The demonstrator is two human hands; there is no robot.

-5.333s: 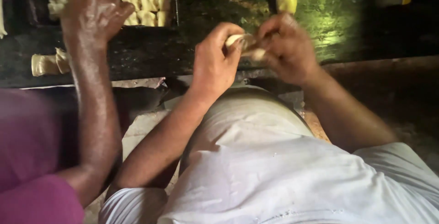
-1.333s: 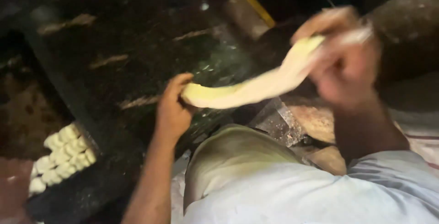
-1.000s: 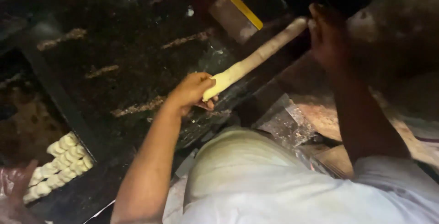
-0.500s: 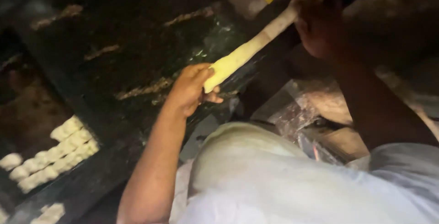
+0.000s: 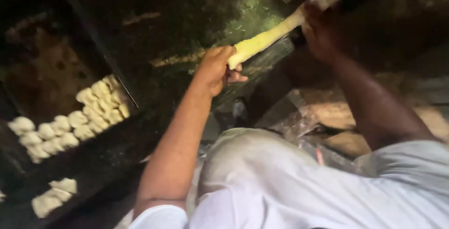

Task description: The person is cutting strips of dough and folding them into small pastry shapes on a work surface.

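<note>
Since a moment ago, both hands have drawn the dough rope (image 5: 271, 35) tauter and higher above the dark worktop (image 5: 177, 32). Left hand (image 5: 216, 67) pinches its near end; right hand (image 5: 322, 30) grips the far end, stretching it between them. Cut dough pieces (image 5: 100, 105) sit apart in a tray.

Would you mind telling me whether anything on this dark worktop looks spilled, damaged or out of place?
Nothing stands out. The left hand and right hand hold a long dough strip stretched above the dark worktop. Shaped dough pieces lie in tidy clusters in the tray; only thin pale smears mark the worktop.
</note>
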